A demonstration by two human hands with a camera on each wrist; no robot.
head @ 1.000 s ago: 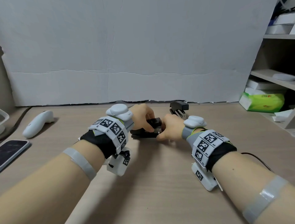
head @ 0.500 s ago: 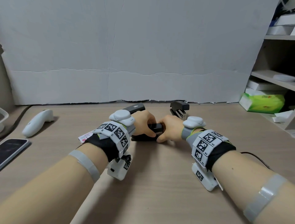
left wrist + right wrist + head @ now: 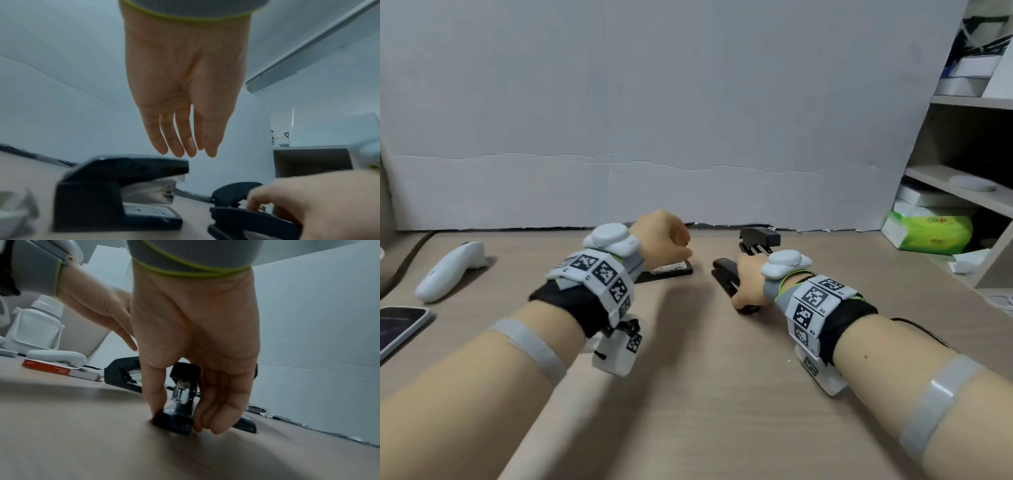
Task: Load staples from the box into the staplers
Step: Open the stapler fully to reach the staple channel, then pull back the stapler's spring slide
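Observation:
Three black staplers are on the desk. My right hand (image 3: 748,286) (image 3: 176,418) pinches the near end of one stapler (image 3: 722,275) (image 3: 180,402) between thumb and fingers; it rests on the wood. My left hand (image 3: 671,240) (image 3: 185,151) hovers with straight fingers, holding nothing, just above a second stapler (image 3: 671,270) (image 3: 123,183). The third stapler (image 3: 758,240) stands opened by the back wall. The red and white staple box (image 3: 59,369) lies flat to the left, hidden behind my left wrist in the head view.
A white controller (image 3: 448,270) and a phone (image 3: 397,329) lie at the left. A white bottle (image 3: 35,327) stands beyond the box. Shelves with a green tissue pack (image 3: 931,231) stand at the right. A white board (image 3: 688,120) closes off the back.
Both hands held one stapler at the centre. My left hand let go and rose over the left stapler; my right hand drew the held stapler to the right.

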